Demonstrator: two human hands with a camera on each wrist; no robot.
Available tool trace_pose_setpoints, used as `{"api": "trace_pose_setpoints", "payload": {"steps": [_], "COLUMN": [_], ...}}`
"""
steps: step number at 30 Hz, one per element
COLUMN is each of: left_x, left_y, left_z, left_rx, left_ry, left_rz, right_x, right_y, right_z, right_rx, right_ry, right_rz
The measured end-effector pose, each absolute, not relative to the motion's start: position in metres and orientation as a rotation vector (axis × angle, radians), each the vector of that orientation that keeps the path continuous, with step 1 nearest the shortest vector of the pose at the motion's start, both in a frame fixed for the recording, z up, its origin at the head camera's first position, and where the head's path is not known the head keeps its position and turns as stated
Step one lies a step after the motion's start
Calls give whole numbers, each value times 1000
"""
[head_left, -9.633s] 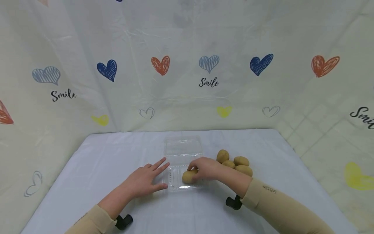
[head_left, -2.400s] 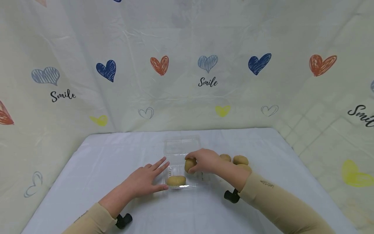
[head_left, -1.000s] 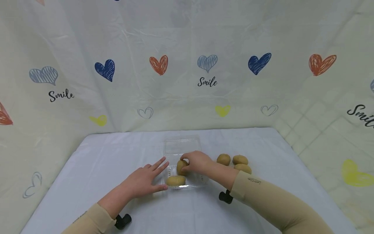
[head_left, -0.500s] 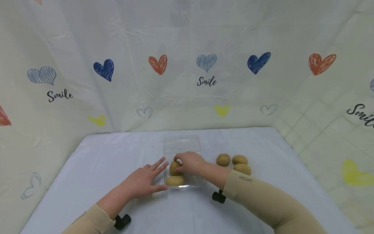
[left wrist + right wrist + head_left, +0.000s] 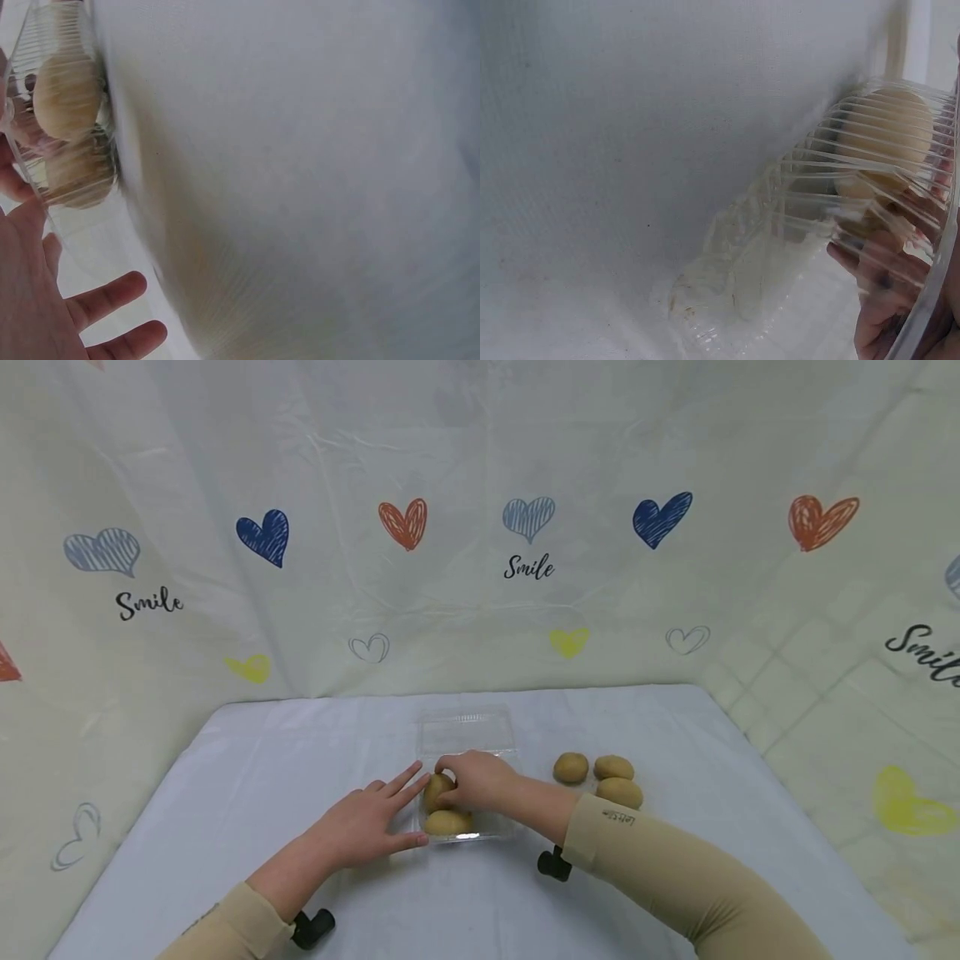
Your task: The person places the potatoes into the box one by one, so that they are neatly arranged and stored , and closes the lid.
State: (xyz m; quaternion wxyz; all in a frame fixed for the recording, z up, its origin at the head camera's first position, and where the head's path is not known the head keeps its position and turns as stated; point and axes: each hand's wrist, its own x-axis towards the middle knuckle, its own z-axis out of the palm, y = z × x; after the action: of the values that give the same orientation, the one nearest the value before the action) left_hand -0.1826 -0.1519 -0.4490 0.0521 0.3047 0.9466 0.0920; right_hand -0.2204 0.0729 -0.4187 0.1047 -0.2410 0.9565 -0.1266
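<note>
A clear hinged plastic container (image 5: 467, 735) lies unfolded on the white-covered table, its lid flap toward the back. Inside its front part one potato (image 5: 447, 823) lies lengthwise along the front edge. Just behind it, my right hand (image 5: 480, 782) pinches a second potato (image 5: 436, 793) between thumb and fingers, at the container's left side. My left hand (image 5: 362, 825) is spread with straight fingers against the container's left edge. Through the ribbed clear wall, the left wrist view shows a pale potato (image 5: 67, 97). The right wrist view also shows a potato (image 5: 889, 126) behind that plastic.
To the right of the container, a potato (image 5: 571, 767) sits beside two others, one behind (image 5: 614, 767) and one in front (image 5: 620, 792). A printed curtain (image 5: 465, 610) hangs behind the table's back edge. Black wrist cameras (image 5: 554, 865) sit under both wrists.
My right hand has slid left inside the container with the potato it took from the group on the right. The earlier potato now lies along the front edge. My left hand stays put.
</note>
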Motion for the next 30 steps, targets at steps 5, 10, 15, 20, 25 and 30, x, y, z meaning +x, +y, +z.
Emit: {"api": "trace_pose_setpoints", "payload": {"steps": [5, 10, 15, 20, 25, 30], "left_x": [-182, -183, -184, -183, -182, -182], "left_y": [-152, -152, -152, -152, -151, -151], "left_z": [-448, -449, -450, -448, -447, -447], "left_rx": [935, 921, 916, 923, 925, 916], "left_ry": [2872, 2868, 2876, 2879, 2886, 2887], "left_rz": [288, 283, 272, 268, 265, 255], "right_x": [-222, -225, -226, -224, -224, -225], "right_y": [78, 82, 86, 95, 107, 125], "right_z": [-417, -412, -405, -397, -388, -382], "right_rx": [-652, -628, -618, -630, -616, -561], "right_ry": [2790, 2784, 2777, 2774, 2785, 2821], "right_rz": [-427, -458, -502, -539, -609, -669]}}
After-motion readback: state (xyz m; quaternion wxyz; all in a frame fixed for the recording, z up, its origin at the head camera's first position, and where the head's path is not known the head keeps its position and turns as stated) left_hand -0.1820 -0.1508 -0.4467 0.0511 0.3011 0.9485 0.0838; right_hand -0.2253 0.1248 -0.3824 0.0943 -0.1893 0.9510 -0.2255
